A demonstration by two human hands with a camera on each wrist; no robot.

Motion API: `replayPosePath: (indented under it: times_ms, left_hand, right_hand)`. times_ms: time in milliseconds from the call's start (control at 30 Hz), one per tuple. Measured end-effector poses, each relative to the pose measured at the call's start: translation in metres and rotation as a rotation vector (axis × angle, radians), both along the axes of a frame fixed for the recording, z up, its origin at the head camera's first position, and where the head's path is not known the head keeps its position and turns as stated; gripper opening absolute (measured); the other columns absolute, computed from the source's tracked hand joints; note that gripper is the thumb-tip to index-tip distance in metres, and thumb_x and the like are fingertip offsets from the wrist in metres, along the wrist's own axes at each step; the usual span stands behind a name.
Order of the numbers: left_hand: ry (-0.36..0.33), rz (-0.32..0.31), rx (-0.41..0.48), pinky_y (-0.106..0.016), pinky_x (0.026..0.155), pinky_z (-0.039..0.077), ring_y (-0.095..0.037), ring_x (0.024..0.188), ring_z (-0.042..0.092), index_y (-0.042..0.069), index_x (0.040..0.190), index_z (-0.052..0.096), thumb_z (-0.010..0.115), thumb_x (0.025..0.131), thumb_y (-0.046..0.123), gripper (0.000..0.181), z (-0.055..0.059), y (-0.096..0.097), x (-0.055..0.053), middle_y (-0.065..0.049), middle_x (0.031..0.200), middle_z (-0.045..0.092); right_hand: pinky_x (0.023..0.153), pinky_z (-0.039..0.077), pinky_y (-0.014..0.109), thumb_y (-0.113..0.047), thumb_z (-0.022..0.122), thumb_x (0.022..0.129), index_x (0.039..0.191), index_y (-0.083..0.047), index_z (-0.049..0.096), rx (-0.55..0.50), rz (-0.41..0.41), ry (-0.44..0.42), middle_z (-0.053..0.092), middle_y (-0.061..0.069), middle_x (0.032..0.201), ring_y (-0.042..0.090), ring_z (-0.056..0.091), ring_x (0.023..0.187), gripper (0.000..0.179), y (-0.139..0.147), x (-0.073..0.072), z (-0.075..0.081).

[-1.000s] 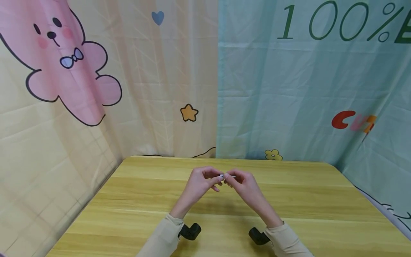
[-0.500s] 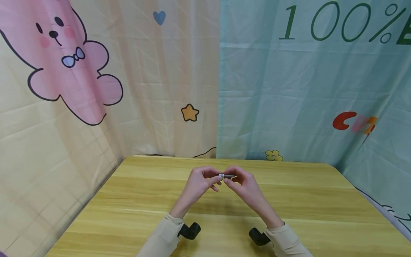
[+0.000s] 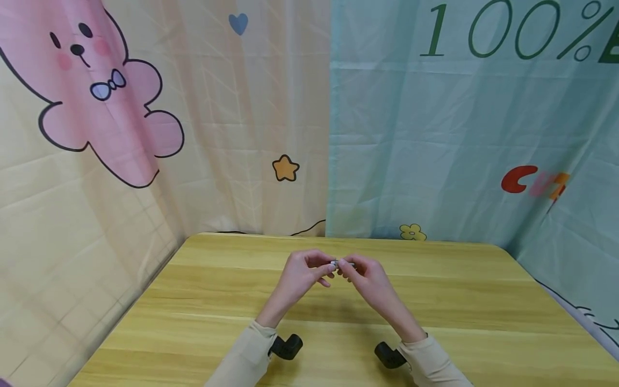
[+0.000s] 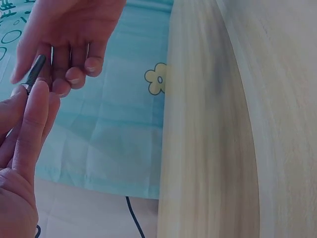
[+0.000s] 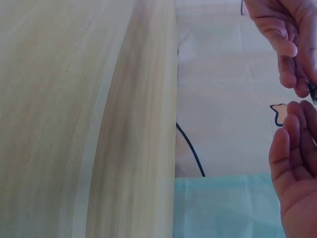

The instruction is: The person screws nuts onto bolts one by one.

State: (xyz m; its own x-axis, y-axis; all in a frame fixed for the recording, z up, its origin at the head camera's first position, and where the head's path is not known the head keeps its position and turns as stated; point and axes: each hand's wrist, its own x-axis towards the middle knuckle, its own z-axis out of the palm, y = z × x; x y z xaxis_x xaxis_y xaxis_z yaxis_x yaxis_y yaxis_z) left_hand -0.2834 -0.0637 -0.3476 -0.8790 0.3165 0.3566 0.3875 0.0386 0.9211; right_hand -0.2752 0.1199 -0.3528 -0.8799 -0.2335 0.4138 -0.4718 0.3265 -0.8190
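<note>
A small dark threaded bolt (image 4: 35, 70) is held up above the table between both hands. My left hand (image 3: 306, 271) pinches its left end between thumb and fingertips, where a small pale metal part shows; whether that is the head or a nut, I cannot tell. At the other end, my right hand (image 3: 364, 270) has thumb and forefinger about the threaded shank, the thumb covering much of it in the head view. In the right wrist view only a sliver of the bolt (image 5: 313, 91) appears at the edge, between the left hand (image 5: 290, 42) and the right hand (image 5: 299, 173).
Both hands are over a wooden table (image 3: 232, 333), its far edge near a beige curtain (image 3: 232, 134) and a blue-green curtain (image 3: 416, 129). A black wrist device sits at the left cuff (image 3: 287, 348) and another at the right cuff (image 3: 389, 356).
Half a second ago the right thumb was off the shank, leaving the bolt exposed; now it is back over it, as it was one second ago. The left hand stays in place.
</note>
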Motion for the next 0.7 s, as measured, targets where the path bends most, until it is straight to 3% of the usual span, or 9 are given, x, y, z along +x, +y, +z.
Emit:
replayPosePath:
  times_ms: [200,367,533,700]
  left_hand:
    - [-0.003,0.016,0.003,-0.040,0.065,0.062,-0.041,0.085,0.068,-0.006,0.100,0.071,0.067,0.091,-0.002,0.010,0.000,-0.001,-0.001,-0.022,0.096,0.070]
    - [0.000,0.012,-0.004,-0.038,0.064,0.062,-0.040,0.086,0.068,-0.006,0.101,0.072,0.068,0.091,-0.001,0.012,-0.001,-0.001,-0.001,-0.019,0.097,0.071]
    - [-0.003,0.006,0.002,-0.043,0.064,0.061,-0.044,0.086,0.067,-0.005,0.101,0.072,0.068,0.091,-0.001,0.011,-0.001,0.000,-0.001,-0.013,0.093,0.072]
    - [-0.016,0.008,0.011,-0.046,0.064,0.061,-0.045,0.085,0.067,-0.005,0.099,0.072,0.069,0.091,-0.001,0.010,0.000,0.000,0.000,-0.016,0.093,0.072]
  right_hand:
    - [0.081,0.055,0.032,-0.013,0.066,0.096,0.113,-0.008,0.066,-0.069,0.036,0.055,0.066,0.005,0.109,0.023,0.062,0.099,0.018,0.005,-0.019,-0.020]
    - [0.084,0.055,0.037,-0.012,0.069,0.094,0.108,-0.011,0.067,-0.082,0.119,0.145,0.065,0.003,0.106,0.023,0.063,0.098,0.015,0.007,-0.023,-0.025]
    - [0.087,0.055,0.034,-0.017,0.070,0.093,0.105,-0.016,0.068,-0.058,0.102,0.127,0.067,-0.001,0.104,0.017,0.065,0.099,0.011,0.008,-0.023,-0.026]
    - [0.086,0.056,0.034,-0.023,0.068,0.095,0.105,-0.017,0.070,-0.027,0.065,0.104,0.068,-0.003,0.104,0.014,0.065,0.099,0.012,0.008,-0.023,-0.024]
